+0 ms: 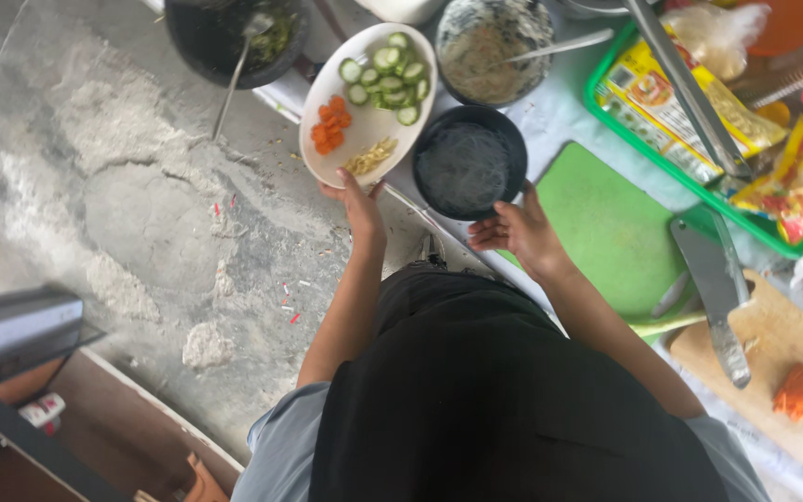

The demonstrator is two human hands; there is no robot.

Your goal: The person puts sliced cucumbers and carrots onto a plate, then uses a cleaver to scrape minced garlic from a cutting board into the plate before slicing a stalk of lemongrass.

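Observation:
My left hand [362,210] grips the near rim of a white oval plate [355,130]. The plate carries cucumber slices [388,77], orange carrot pieces [331,124] and pale shreds [370,156]. My right hand [520,232] holds the near edge of a black bowl [429,139] filled with clear glass noodles [465,167]. Plate and bowl sit side by side, nearly touching, in front of my dark apron.
A green cutting board [611,228] lies right of the bowl. On a wooden board [773,339] are a cleaver [717,307] and grated carrot [801,390]. A green basket [796,237] holds packets. Behind stand a speckled bowl [493,51] and a dark bowl [199,42], each with a spoon. Cracked concrete floor [141,204] is at left.

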